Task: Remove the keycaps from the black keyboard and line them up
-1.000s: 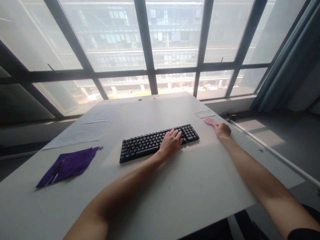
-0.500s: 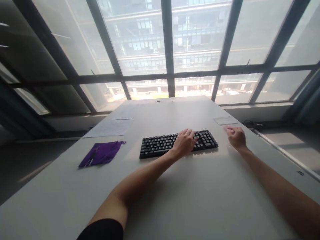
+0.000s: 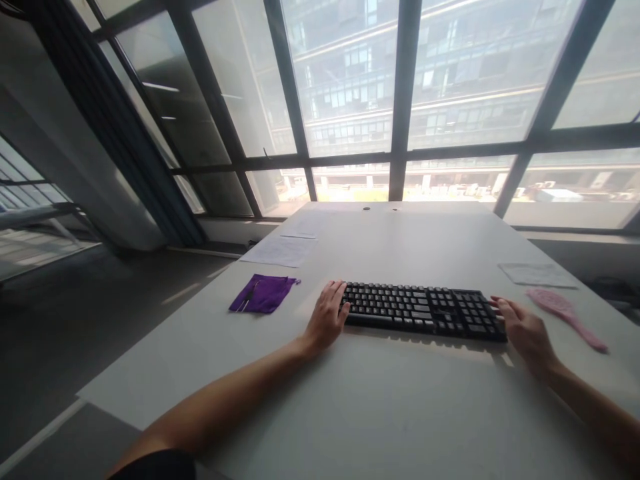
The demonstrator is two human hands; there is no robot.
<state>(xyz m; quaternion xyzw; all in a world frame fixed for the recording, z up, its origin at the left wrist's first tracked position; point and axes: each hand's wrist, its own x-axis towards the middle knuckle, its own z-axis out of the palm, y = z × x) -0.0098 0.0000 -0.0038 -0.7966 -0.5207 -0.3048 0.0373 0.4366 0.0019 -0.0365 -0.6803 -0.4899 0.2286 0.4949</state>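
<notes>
A black keyboard (image 3: pixel 420 310) lies crosswise in front of me on the white table. My left hand (image 3: pixel 327 317) grips its left end, fingers along the back corner and thumb at the front. At the opposite end my right hand (image 3: pixel 523 330) has its fingers and thumb closed on the right edge; part of the fingers is hidden. Whether the keyboard is slightly raised, I cannot tell. To the right of my right hand lies a pink hairbrush (image 3: pixel 560 310), its handle pointing toward the near right.
Left of the keyboard is a purple cloth pouch (image 3: pixel 270 293) with thin dark tools (image 3: pixel 250 293) on it. White sheets (image 3: pixel 280 251) lie behind it. A flat clear packet (image 3: pixel 537 275) is near the right edge. The table (image 3: pixel 410 407) reaches toward the large windows.
My left hand has moved from the keyboard's middle to its left end. My right hand has left the pink hairbrush and taken the keyboard's right end. The view has turned left.
</notes>
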